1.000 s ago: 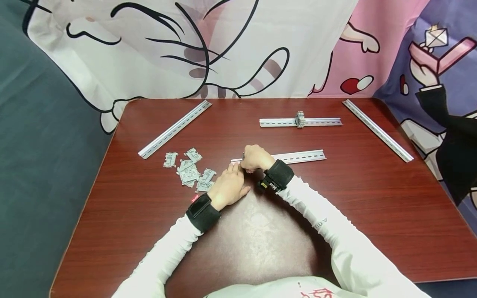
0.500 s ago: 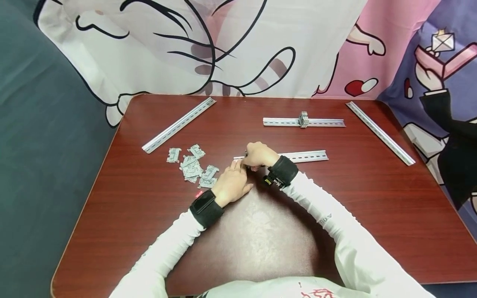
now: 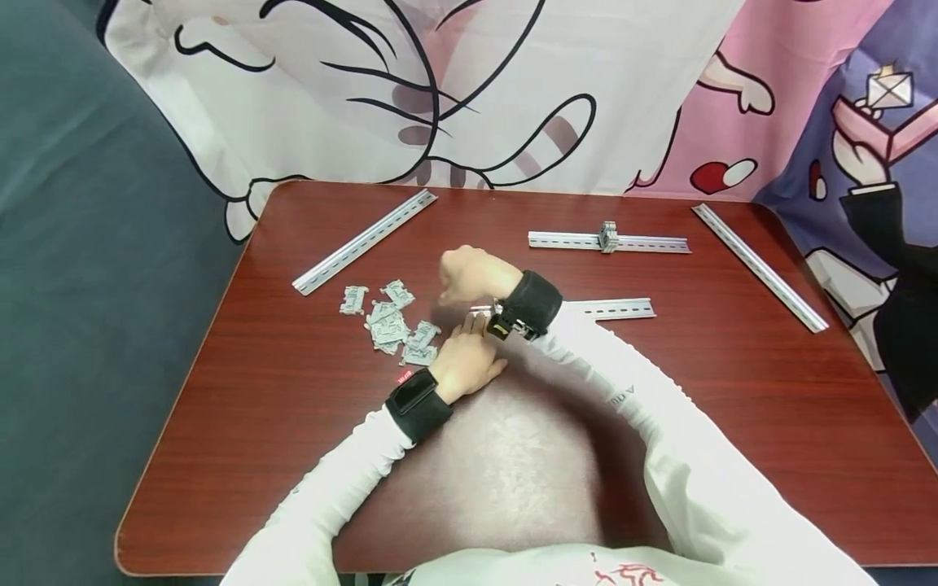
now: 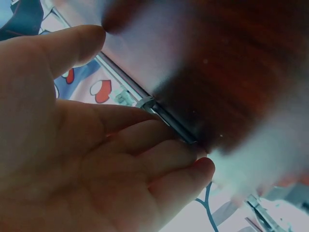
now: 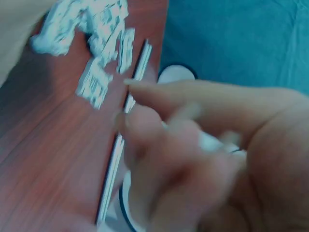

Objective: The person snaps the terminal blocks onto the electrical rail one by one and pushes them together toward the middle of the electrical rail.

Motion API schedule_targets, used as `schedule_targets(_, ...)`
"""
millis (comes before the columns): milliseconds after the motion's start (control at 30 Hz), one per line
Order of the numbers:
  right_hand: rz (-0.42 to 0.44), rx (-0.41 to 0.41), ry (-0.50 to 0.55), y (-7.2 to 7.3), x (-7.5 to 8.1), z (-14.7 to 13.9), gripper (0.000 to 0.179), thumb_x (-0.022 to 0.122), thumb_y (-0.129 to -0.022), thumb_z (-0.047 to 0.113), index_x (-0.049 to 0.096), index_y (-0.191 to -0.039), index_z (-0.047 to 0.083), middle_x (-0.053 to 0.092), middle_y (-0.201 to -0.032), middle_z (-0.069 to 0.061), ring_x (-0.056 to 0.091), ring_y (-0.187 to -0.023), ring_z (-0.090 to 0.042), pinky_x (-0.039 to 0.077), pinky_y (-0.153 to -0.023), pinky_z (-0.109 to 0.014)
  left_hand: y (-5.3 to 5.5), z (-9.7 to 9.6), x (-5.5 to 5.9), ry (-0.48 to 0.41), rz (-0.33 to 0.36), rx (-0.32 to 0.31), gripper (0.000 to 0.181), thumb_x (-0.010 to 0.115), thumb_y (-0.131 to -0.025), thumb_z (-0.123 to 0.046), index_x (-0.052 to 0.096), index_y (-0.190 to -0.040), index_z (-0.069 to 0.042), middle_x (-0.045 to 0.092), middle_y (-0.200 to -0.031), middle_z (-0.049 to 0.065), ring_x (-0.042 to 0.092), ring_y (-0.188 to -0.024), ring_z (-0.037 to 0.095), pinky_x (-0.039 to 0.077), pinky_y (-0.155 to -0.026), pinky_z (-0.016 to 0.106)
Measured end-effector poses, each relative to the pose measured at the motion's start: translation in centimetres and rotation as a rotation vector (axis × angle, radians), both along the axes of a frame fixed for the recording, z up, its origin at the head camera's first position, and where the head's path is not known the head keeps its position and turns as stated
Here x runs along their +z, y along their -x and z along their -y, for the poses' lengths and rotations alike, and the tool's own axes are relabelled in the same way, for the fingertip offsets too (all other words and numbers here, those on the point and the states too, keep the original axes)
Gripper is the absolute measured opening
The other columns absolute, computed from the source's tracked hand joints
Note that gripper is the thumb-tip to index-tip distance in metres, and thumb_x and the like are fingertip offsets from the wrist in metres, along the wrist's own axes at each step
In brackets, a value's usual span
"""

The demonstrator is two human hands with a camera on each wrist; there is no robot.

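My left hand (image 3: 467,358) lies with its fingers extended at the left end of the near slotted metal rail (image 3: 615,309). In the left wrist view its fingertips are right at the rail (image 4: 123,77), beside a small grey piece (image 4: 146,102) that sits on it. My right hand (image 3: 472,275) is above and beyond that rail end, its wrist covering part of the rail. Blurred in the right wrist view, its fingers (image 5: 174,140) are loosely bent with nothing seen between them. Left of both hands lies a loose pile of pale grey terminal blocks (image 3: 387,324).
At the back, another rail (image 3: 564,240) carries a small group of upright grey blocks (image 3: 608,237). One slanted rail (image 3: 366,242) lies at the back left, one (image 3: 762,268) at the right. A printed cloth (image 3: 557,49) hangs behind the brown table (image 3: 242,456).
My right hand has left the near rail's left end and moved up and left, towards the side with the loose blocks. My left hand stays at the rail end. The head view has shifted slightly.
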State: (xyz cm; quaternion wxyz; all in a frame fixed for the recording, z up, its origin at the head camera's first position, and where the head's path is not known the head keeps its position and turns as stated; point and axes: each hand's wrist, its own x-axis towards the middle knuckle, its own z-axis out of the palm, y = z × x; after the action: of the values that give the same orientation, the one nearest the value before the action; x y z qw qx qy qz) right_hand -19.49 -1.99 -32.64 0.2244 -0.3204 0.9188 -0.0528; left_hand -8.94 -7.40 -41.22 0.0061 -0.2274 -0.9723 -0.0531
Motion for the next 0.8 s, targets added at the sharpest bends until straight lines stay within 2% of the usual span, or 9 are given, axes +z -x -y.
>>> schedule_targets(67,0.034,0.081,0.016,0.2,-0.1,1.6,0.016,0.071,-0.085,0.023,0.069,-0.095,0.011,0.068,-0.098,-0.001,0.063,-0.092,-0.017,0.051,-0.081,-0.031,-0.2,0.0,-0.1,-0.004,-0.052,-0.014,0.042,0.066,-0.088,-0.036,0.069,-0.104,0.004,0.068,-0.109,0.022,0.063,-0.107,0.038,0.052,-0.089,0.045)
schedule_targets(133,0.068,0.161,0.041,0.3,-0.6,3.1,0.012,0.072,-0.084,0.020,0.069,-0.093,0.012,0.067,-0.098,0.000,0.060,-0.091,-0.014,0.049,-0.079,-0.027,-0.4,0.0,-0.2,-0.009,-0.102,-0.019,0.035,0.067,-0.087,-0.035,0.071,-0.091,0.000,0.072,-0.092,0.016,0.069,-0.090,0.033,0.056,-0.077,0.041)
schedule_targets(233,0.149,0.247,0.077,0.3,-1.6,5.1,0.015,0.073,-0.084,0.017,0.069,-0.097,0.011,0.067,-0.102,-0.002,0.059,-0.087,-0.013,0.046,-0.073,-0.023,-0.8,-0.2,-0.2,-0.025,-0.096,-0.005,0.030,0.067,-0.087,-0.033,0.070,-0.083,-0.004,0.072,-0.078,0.010,0.069,-0.073,0.027,0.056,-0.059,0.039)
schedule_targets(300,0.181,0.285,0.081,0.2,-2.2,6.1,0.022,0.075,-0.084,0.019,0.067,-0.103,0.011,0.065,-0.107,-0.002,0.056,-0.089,-0.012,0.045,-0.073,-0.022,-0.8,-0.4,-0.2,-0.046,-0.046,0.003,0.027,0.064,-0.089,-0.031,0.072,-0.085,-0.005,0.073,-0.087,0.010,0.070,-0.078,0.027,0.057,-0.058,0.040)
schedule_targets(367,0.182,0.311,0.069,0.1,-2.8,6.9,0.029,0.076,-0.083,0.021,0.066,-0.107,0.010,0.065,-0.109,-0.003,0.056,-0.091,-0.012,0.045,-0.074,-0.022,-0.8,-0.6,0.0,-0.076,0.027,0.022,0.026,0.062,-0.091,-0.029,0.072,-0.096,-0.006,0.073,-0.100,0.011,0.070,-0.090,0.028,0.058,-0.064,0.042)
schedule_targets(433,0.150,0.328,0.043,0.0,-3.2,7.5,0.031,0.078,-0.081,0.023,0.066,-0.107,0.010,0.064,-0.109,-0.002,0.055,-0.093,-0.012,0.045,-0.077,-0.023,-0.8,-0.6,0.1,-0.100,0.078,0.039,0.028,0.062,-0.092,-0.028,0.069,-0.108,-0.006,0.070,-0.114,0.012,0.069,-0.099,0.029,0.058,-0.070,0.044)
schedule_targets(500,0.106,0.337,0.007,-0.2,-3.5,8.0,0.031,0.080,-0.079,0.025,0.067,-0.103,0.011,0.065,-0.106,0.000,0.055,-0.092,-0.012,0.045,-0.076,-0.023,-0.9,-0.6,0.2,-0.113,0.105,0.048,0.029,0.062,-0.092,-0.027,0.067,-0.112,-0.006,0.068,-0.118,0.012,0.068,-0.101,0.029,0.058,-0.072,0.044)
schedule_targets(667,0.065,0.327,-0.060,-0.4,-4.1,8.6,0.026,0.083,-0.076,0.025,0.066,-0.091,0.014,0.062,-0.097,0.003,0.055,-0.087,-0.011,0.043,-0.068,-0.022,-1.1,-0.3,0.3,-0.082,0.082,0.036,0.027,0.063,-0.092,-0.026,0.069,-0.107,-0.005,0.070,-0.108,0.012,0.071,-0.089,0.029,0.058,-0.065,0.041)
schedule_targets(800,0.085,0.337,-0.041,-0.3,-4.1,8.8,0.024,0.083,-0.076,0.022,0.061,-0.081,0.015,0.059,-0.088,0.004,0.055,-0.084,-0.011,0.042,-0.066,-0.021,-1.2,0.1,0.0,-0.083,0.034,0.040,0.024,0.063,-0.091,-0.027,0.070,-0.100,-0.006,0.071,-0.098,0.011,0.071,-0.080,0.027,0.058,-0.058,0.039)
